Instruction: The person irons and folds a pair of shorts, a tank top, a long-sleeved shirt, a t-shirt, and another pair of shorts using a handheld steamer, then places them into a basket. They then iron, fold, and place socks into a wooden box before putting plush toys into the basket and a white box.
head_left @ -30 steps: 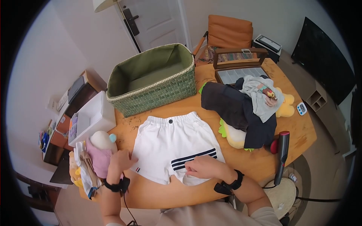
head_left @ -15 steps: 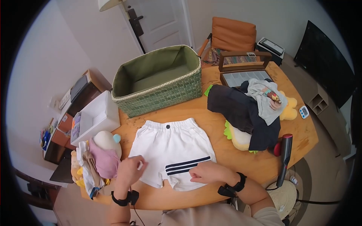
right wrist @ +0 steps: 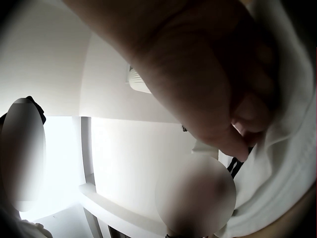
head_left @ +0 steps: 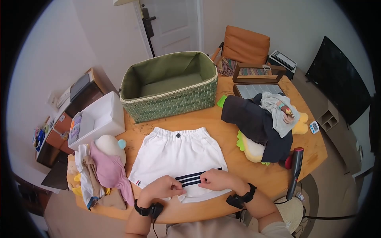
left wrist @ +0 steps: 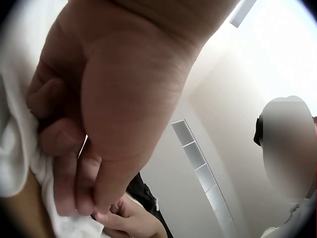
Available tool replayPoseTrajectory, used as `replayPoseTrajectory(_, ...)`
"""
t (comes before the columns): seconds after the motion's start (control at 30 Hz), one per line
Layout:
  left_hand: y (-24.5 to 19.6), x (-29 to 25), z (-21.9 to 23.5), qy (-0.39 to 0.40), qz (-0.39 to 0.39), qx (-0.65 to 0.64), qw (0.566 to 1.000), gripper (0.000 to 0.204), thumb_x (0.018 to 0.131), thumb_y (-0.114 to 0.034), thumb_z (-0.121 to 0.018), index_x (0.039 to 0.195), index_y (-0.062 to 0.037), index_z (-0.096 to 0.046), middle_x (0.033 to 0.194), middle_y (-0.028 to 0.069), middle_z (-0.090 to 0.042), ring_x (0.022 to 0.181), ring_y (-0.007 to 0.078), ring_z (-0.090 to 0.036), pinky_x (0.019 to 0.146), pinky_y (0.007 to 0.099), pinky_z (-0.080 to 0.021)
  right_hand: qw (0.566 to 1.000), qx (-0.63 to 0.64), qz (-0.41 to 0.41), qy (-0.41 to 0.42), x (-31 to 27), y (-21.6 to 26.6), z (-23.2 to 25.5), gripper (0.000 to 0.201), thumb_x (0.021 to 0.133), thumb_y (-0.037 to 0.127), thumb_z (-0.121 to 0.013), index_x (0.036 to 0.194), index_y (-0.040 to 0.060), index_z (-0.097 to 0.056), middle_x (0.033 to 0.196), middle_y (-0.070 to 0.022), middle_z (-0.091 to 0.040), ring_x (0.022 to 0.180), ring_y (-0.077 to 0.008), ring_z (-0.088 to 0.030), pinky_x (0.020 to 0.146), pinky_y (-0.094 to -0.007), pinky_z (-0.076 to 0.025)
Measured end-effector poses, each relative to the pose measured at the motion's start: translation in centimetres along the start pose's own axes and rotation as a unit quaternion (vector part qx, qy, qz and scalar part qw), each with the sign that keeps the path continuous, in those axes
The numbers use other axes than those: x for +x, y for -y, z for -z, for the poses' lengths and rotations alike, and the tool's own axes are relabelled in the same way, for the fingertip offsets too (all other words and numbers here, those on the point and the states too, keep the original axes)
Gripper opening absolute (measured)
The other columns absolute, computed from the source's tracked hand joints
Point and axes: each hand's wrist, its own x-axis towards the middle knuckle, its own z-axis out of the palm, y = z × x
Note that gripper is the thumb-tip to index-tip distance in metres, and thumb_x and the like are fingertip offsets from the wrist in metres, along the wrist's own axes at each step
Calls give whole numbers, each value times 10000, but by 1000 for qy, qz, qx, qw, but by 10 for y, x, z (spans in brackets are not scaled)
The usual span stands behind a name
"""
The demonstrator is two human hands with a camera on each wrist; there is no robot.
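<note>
A pair of white shorts (head_left: 178, 152) lies on the wooden table in front of me, waistband away, with a dark button and navy stripes across one leg. My left hand (head_left: 162, 187) is low over the middle of the shorts near the hems; its thumb and fingers pinch white cloth in the left wrist view. Beside the stripes, my right hand (head_left: 218, 180) grips the striped leg with curled fingers. Dark stripe ends (right wrist: 236, 166) show by its thumb in the right wrist view. The palm hides the other fingertips there.
Behind the shorts stands a green woven basket (head_left: 170, 99). Left are a white box (head_left: 115, 115) and plush toys with a pink cloth (head_left: 107, 164). Dark clothes (head_left: 250, 123) and a grey garment (head_left: 279, 113) lie over toys at right, near a black handheld appliance (head_left: 295, 174).
My left hand has moved right, from the outer edge of the shorts to the middle near the hems. The right hand stays by the stripes.
</note>
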Motion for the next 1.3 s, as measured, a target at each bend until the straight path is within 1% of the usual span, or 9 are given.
replayPoseTrajectory(0.27,1,-4,-5,-44,4,21,999,204,915,-234,-746,805,-67,-706,581,76,-550,510,193,-469,530,343,-409,986,-167,-20,-24,-25,17,-9,152,938,193,-618,1005,58,-641,797,-149,-700,724,-378,-668,665,-464,-523)
replayPoseTrajectory(0.33,5,-5,-8,-64,-20,15,998,204,917,-243,-739,808,-73,-704,586,85,-560,509,218,-499,531,355,-418,987,-70,56,-133,-56,23,0,203,929,117,-583,1128,79,-603,820,-138,-694,715,-366,-661,662,-462,-526)
replayPoseTrajectory(0.43,9,-4,-11,-94,-45,66,992,215,916,-272,-727,805,-90,-698,598,97,-587,540,280,-565,545,388,-444,943,-85,3,-322,-100,27,24,174,891,59,-638,1063,43,-625,789,-109,-656,686,-259,-649,627,-381,-509)
replayPoseTrajectory(0.53,12,-4,-10,-94,-48,68,992,228,911,-302,-720,793,-110,-692,612,95,-610,579,309,-606,559,410,-463,852,-109,-81,-505,-144,2,31,41,895,56,-697,911,33,-667,710,-71,-642,617,-159,-604,567,-275,-452)
replayPoseTrajectory(0.6,11,-6,-10,-78,-29,91,992,237,932,-326,-681,824,-115,-698,626,93,-634,626,330,-638,589,421,-485,815,46,-118,-566,-167,-22,27,187,1002,115,-614,836,32,-597,632,-9,-552,582,-79,-508,537,-243,-377)
replayPoseTrajectory(0.87,6,-5,-7,-72,-19,89,993,232,933,-315,-681,817,-115,-691,623,89,-633,634,332,-641,591,425,-486,757,-40,-125,-640,-215,-49,33,458,1124,279,-395,716,74,-366,586,34,-358,533,-55,-340,497,-257,-253)
replayPoseTrajectory(1.07,7,-5,-7,-72,-20,93,993,212,923,-306,-700,819,-121,-706,611,88,-629,611,320,-638,576,421,-484,727,15,-147,-671,-224,-56,37,229,1108,185,-424,913,68,-453,763,-10,-465,614,-66,-401,547,-239,-326)
replayPoseTrajectory(1.17,9,-4,-8,-79,-30,91,992,193,913,-297,-719,819,-128,-718,604,88,-628,590,313,-635,564,415,-482,689,-65,-93,-716,-231,-73,39,62,1048,79,-487,1100,57,-461,940,-47,-501,715,-96,-467,631,-248,-394)
replayPoseTrajectory(1.3,7,-4,-8,-82,-30,95,992,201,916,-296,-717,810,-126,-710,608,84,-630,592,308,-637,560,409,-479,672,-112,-229,-696,-239,-75,37,225,983,42,-563,1181,30,-458,1003,-63,-498,775,-137,-490,691,-282,-426)
